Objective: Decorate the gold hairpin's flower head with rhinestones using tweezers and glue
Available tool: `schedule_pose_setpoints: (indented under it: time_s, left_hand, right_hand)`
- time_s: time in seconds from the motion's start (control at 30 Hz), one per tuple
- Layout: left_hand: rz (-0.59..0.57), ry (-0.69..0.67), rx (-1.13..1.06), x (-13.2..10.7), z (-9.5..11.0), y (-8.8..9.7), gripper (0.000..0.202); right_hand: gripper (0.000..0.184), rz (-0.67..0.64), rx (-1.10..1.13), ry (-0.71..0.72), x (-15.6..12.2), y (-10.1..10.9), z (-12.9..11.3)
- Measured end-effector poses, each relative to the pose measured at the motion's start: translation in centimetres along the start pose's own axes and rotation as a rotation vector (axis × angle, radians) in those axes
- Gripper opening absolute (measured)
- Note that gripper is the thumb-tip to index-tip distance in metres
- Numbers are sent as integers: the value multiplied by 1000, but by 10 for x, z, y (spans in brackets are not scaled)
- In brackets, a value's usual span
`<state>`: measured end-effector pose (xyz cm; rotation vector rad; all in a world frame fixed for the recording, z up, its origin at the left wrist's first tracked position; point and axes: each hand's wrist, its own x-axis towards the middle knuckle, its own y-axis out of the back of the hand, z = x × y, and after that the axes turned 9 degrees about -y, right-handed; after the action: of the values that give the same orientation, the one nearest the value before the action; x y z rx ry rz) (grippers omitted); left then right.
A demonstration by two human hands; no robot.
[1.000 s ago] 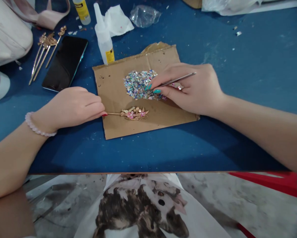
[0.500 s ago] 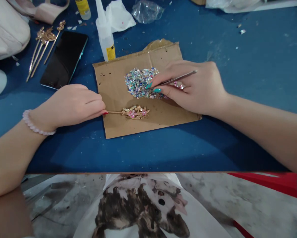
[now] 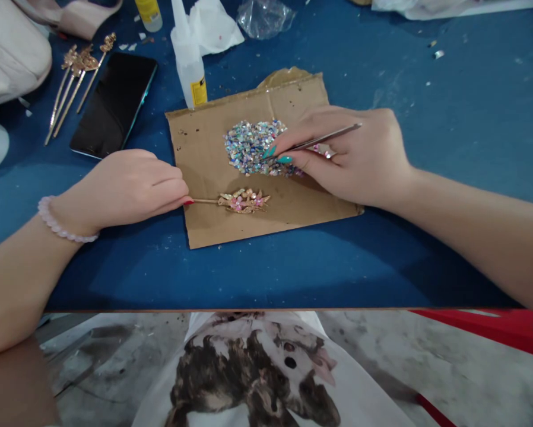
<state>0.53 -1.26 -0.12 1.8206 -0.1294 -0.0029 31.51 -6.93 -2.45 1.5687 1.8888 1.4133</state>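
While the left hand (image 3: 128, 187) pinches shut on a gold flowered hairpin (image 3: 237, 201), the right hand (image 3: 351, 157) grips thin steel tweezers (image 3: 324, 139) over iridescent rhinestones (image 3: 253, 147) on brown cardboard (image 3: 204, 172) covering a blue table (image 3: 427, 89).

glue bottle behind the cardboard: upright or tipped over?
Upright. The glue bottle stands on its base on the blue table, just behind the cardboard, nozzle pointing up and out of frame.
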Motion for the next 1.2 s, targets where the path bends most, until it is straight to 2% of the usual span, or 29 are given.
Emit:
schedule_pose_setpoints:
  time_s: [0.17,0.43,0.7,0.8,0.97,1.2]
  left_hand:
    - [-6,32,-16,-2,0,-2,50]
    - [-129,62,-50,-4,0,-2,66]
    - [-67,24,-8,-2,0,0,58]
    - [-23,-6,18,-1,0,2,53]
    - [-73,10,49,-1,2,4,49]
    - [-70,4,51,-3,2,1,50]
  right_hand:
    - [15,80,72,78,-6,1,2]
    - [15,30,170,185,-17,1,-2]
    - [10,66,250,217,-16,-2,1]
    - [9,44,207,201,-14,0,0]
    - [9,42,150,161,-11,0,1]
    - [12,6,173,117,-10,2,0]
